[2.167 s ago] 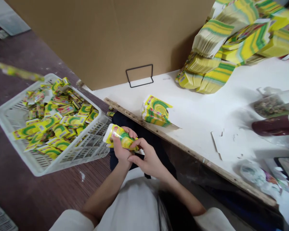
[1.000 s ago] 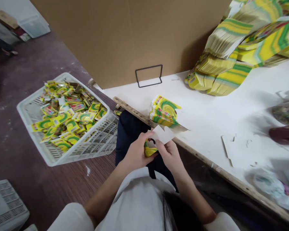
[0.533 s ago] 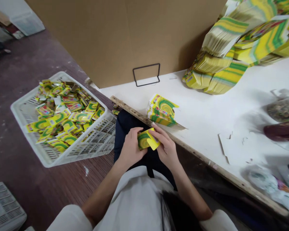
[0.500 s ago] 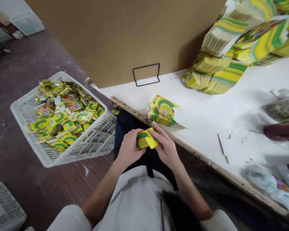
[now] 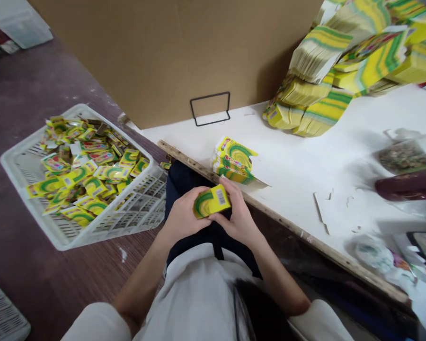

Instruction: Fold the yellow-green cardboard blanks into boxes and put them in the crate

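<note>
A small yellow and green cardboard box (image 5: 210,202) with a barcode lies between my two hands, above my lap. My left hand (image 5: 185,215) grips its left end. Around the right end, the fingers and thumb of my right hand (image 5: 239,213) are closed on it. Just beyond my hands, a short stack of flat printed cartons (image 5: 234,161) sits at the table's edge. To my left, a white plastic basket (image 5: 60,239) holds many similar small boxes (image 5: 92,175).
A large brown cardboard sheet (image 5: 170,61) stands behind a black wire bracket (image 5: 210,109). Bundled flat cartons (image 5: 319,90) are piled on the white table (image 5: 287,166) at back right. A dark red cylinder (image 5: 404,184) and a clear container (image 5: 403,156) stand at right.
The flap that stuck out at the box's right end now lies folded flat, showing the barcode. My right fingers have shifted to that end. The whole view has moved slightly.
</note>
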A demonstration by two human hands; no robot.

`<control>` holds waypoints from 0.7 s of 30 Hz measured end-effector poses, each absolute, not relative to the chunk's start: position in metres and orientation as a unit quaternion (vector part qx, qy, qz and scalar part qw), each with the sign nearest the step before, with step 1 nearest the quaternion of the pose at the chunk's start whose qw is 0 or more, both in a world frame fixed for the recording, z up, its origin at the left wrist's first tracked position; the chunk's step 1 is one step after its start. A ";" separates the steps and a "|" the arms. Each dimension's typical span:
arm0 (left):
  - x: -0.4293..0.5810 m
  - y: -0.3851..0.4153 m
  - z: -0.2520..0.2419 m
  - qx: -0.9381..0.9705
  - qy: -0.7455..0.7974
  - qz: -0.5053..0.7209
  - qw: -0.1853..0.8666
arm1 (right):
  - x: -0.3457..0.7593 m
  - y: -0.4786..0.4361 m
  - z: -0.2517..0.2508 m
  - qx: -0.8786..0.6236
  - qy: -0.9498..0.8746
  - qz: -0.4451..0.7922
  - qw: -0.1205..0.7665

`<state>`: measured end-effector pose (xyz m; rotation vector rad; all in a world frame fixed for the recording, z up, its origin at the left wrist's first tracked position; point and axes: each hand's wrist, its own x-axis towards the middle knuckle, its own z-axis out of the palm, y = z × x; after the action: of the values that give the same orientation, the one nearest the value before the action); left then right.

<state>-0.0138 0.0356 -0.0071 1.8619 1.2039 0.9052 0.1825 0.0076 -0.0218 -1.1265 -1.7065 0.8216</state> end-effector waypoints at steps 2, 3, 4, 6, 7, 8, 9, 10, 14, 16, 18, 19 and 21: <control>-0.029 0.045 -0.012 0.584 0.470 0.524 0.405 | 0.187 0.011 -0.020 -0.483 -0.670 0.294 0.481; -0.039 0.051 -0.014 0.482 0.465 0.622 0.406 | 0.191 0.016 -0.017 -0.508 -0.659 0.262 0.490; -0.049 0.057 -0.017 0.383 0.449 0.704 0.393 | 0.197 0.022 -0.015 -0.539 -0.645 0.224 0.492; -0.064 0.066 -0.022 0.236 0.455 0.750 0.418 | 0.210 0.039 -0.010 -0.618 -0.614 0.144 0.470; -0.067 0.067 -0.025 0.200 0.476 0.731 0.446 | 0.215 0.048 -0.010 -0.656 -0.599 0.110 0.446; -0.066 0.066 -0.028 0.177 0.493 0.711 0.469 | 0.219 0.057 -0.010 -0.691 -0.586 0.088 0.415; -0.062 0.063 -0.032 0.169 0.504 0.682 0.502 | 0.222 0.065 -0.012 -0.718 -0.576 0.074 0.383; -0.055 0.059 -0.035 0.168 0.513 0.656 0.528 | 0.224 0.072 -0.014 -0.737 -0.571 0.067 0.356; -0.025 0.043 -0.042 0.184 0.520 0.590 0.590 | 0.222 0.084 -0.019 -0.741 -0.584 0.079 0.320; -0.017 0.039 -0.041 0.197 0.518 0.577 0.600 | 0.220 0.083 -0.019 -0.734 -0.595 0.087 0.314; -0.015 0.039 -0.039 0.218 0.514 0.565 0.608 | 0.219 0.080 -0.017 -0.741 -0.587 0.076 0.316; -0.014 0.039 -0.037 0.228 0.513 0.559 0.610 | 0.219 0.079 -0.016 -0.750 -0.577 0.066 0.316; -0.013 0.038 -0.036 0.243 0.511 0.549 0.616 | 0.219 0.077 -0.015 -0.770 -0.556 0.054 0.307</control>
<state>-0.0134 0.0380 -0.0359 0.5601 1.1761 1.2639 0.2191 0.0769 -0.0151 -2.0371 -1.4714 0.1433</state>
